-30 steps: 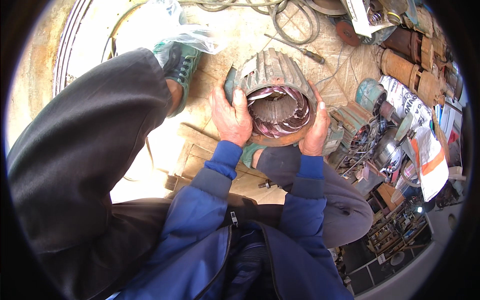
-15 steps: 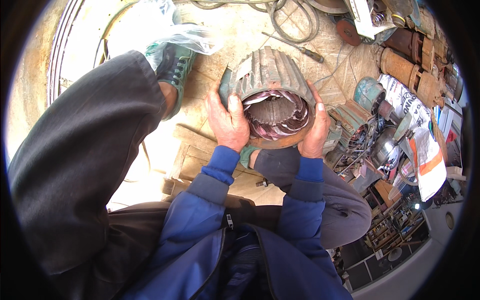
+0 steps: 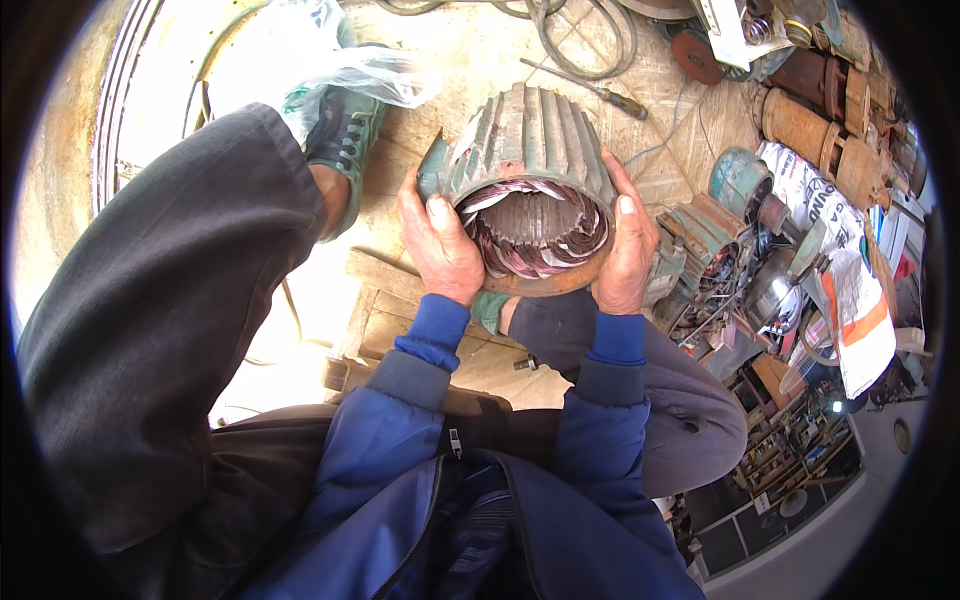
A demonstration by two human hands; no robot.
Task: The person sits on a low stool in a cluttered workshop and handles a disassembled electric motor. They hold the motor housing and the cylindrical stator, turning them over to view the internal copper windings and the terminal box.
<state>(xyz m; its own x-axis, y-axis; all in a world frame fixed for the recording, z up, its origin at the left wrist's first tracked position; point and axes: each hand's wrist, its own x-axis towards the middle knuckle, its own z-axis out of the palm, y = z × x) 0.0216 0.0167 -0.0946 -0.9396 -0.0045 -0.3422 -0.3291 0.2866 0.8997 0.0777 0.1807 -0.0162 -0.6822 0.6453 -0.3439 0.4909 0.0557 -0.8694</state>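
Observation:
Between my hands is a ribbed, grey-green electric motor stator housing (image 3: 528, 135), its open end tilted toward me. Dark red windings with pale wrapping (image 3: 490, 250) ring the bore inside. My left hand (image 3: 440, 245) grips the housing's left side, thumb along the near rim and fingers mostly hidden beneath a greenish box on its side. My right hand (image 3: 627, 245) holds the right side, thumb up and fingers reaching along the ribs. The lower rim looks rusty brown, above my bent right leg.
A screwdriver (image 3: 610, 97) and a coiled cable (image 3: 600, 60) lie on the tiled floor beyond the housing. Motor parts (image 3: 705, 240), a white sack (image 3: 855, 330) and rusty cylinders (image 3: 800, 125) crowd the right. A clear plastic bag (image 3: 375, 75) lies by my left shoe (image 3: 345, 140).
The housing has shifted slightly left and turned a little, showing more of its ribs on top. Both hands have moved with it and keep their hold.

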